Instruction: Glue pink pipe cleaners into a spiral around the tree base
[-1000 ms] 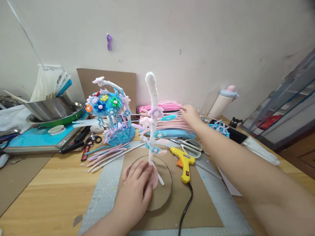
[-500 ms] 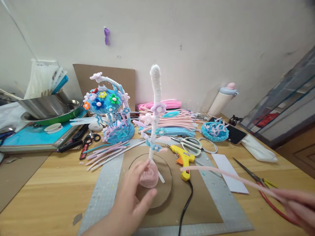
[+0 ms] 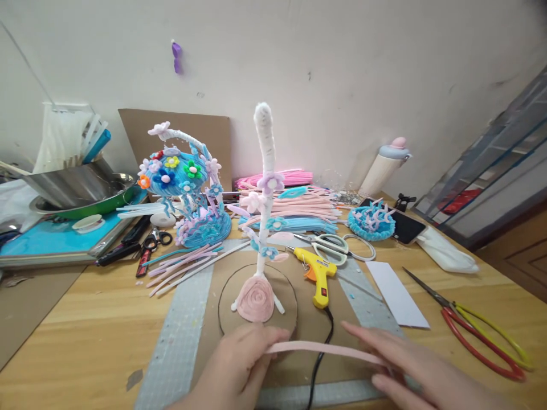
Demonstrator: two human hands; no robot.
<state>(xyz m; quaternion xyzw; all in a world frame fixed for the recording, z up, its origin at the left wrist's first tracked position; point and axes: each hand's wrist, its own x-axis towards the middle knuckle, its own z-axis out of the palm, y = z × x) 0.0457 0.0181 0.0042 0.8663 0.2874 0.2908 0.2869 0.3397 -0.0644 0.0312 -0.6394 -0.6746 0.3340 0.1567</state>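
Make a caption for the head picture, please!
Left hand and right hand hold a pink strip in front of a flower-trimmed white stem.

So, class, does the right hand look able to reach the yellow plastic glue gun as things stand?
Probably yes: the yellow plastic glue gun lies near the right hand, nothing standing between. However, that hand holds the fuzzy pale pink strip, so would likely need freeing first.

A pipe cleaner (image 3: 320,346) spans the left hand (image 3: 243,356) and right hand (image 3: 412,361) before a cardboard disc (image 3: 289,293) bearing a post (image 3: 267,145), with a craft model (image 3: 209,228) to its left, a glue gun (image 3: 322,279) and scissors (image 3: 448,308) to its right, and a bundle of stems (image 3: 299,209) behind.
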